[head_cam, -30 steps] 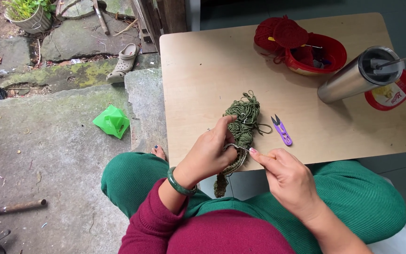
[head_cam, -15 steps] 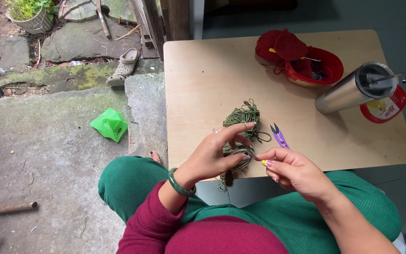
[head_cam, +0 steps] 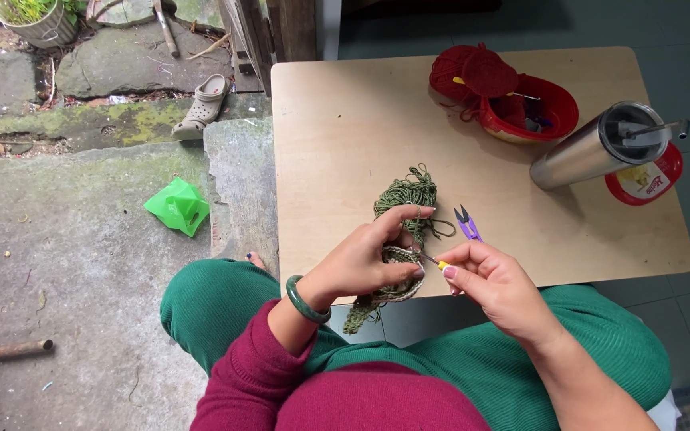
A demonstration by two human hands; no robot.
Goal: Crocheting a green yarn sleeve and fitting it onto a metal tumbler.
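My left hand (head_cam: 369, 259) grips a small crochet piece (head_cam: 397, 275) of olive-green and beige yarn at the near edge of the wooden table (head_cam: 345, 136). A loose bundle of green yarn (head_cam: 406, 195) lies on the table just beyond it, and a strand hangs down below the edge. My right hand (head_cam: 493, 283) pinches a thin crochet hook with a yellow grip (head_cam: 434, 261), its tip at the piece. Small purple thread snips (head_cam: 467, 224) lie just right of the yarn.
A red bowl (head_cam: 557, 120) with red yarn balls (head_cam: 473, 73) sits at the back of the table. A steel tumbler with a straw (head_cam: 600, 144) stands next to a red lid (head_cam: 648, 179). A green plastic bag (head_cam: 177, 206) and a sandal (head_cam: 205, 97) lie on the stone ground.
My view has shifted, so the table sits further right. My right hand has closed in on the crochet piece with the hook. The left hand keeps hold of the piece.
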